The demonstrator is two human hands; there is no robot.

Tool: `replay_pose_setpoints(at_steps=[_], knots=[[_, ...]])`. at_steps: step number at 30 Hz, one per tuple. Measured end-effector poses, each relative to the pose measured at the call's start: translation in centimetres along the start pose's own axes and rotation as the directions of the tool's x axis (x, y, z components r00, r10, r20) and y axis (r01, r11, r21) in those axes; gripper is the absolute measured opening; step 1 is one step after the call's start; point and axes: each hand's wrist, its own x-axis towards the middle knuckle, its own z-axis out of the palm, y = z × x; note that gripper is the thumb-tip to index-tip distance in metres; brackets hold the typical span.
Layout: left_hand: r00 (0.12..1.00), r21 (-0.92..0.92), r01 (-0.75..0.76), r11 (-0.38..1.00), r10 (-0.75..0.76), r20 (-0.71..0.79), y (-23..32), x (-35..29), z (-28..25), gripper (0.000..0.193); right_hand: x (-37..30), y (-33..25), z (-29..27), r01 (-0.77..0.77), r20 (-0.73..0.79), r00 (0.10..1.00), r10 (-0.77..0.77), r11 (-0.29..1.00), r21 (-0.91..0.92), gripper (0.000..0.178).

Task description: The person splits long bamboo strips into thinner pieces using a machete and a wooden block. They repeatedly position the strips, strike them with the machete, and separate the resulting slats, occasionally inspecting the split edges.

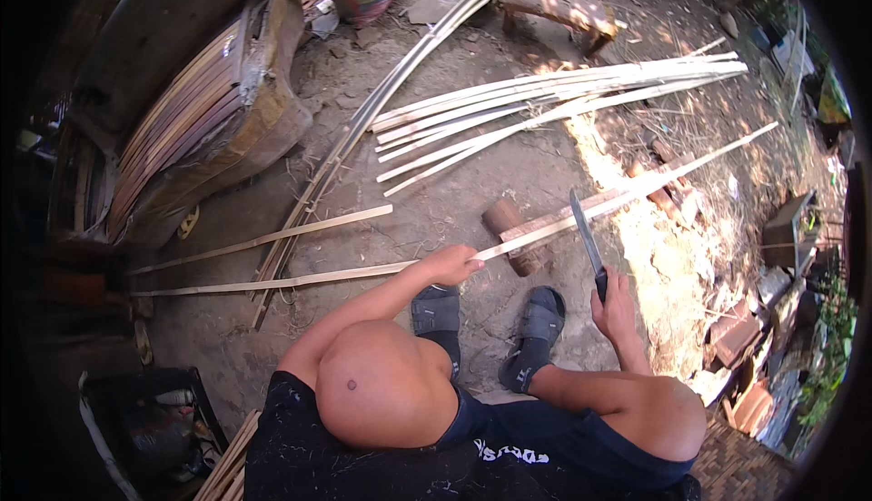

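My left hand (452,265) is closed round a long pale bamboo strip (300,279), which runs from the far left across in front of me to the upper right. Beyond that hand, the strip lies along a flat wooden board (595,199), whose near end rests on a short round log (500,216). In my right hand (616,308) is a knife (587,238) with a black handle, its long blade pointing up and away. The blade appears next to the strip; whether it touches cannot be made out.
Several split bamboo strips (545,92) lie beyond the board. Darker long strips (350,138) cross the ground at left, near another single strip (318,226). A low wooden bench (559,3) stands at the back. A worn armchair (282,92) holds more strips. Rubble and boxes line the right.
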Motion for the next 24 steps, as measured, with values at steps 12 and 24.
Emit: replay_pose_setpoints(at_steps=[12, 24], knots=[[0.969, -0.571, 0.246, 0.783, -0.217, 0.121, -6.1, -6.5, -5.5, 0.04, 4.8, -0.4, 6.9, -0.033, -0.06, 0.997, 0.042, 0.988, 0.152, 0.037], [0.912, -0.306, 0.408, 0.86, -0.395, 0.108, -9.5, -12.6, -7.3, 0.048, 6.2, 4.3, 5.9, -0.173, -0.126, 0.971, 0.204, 0.961, 0.218, 0.043]])
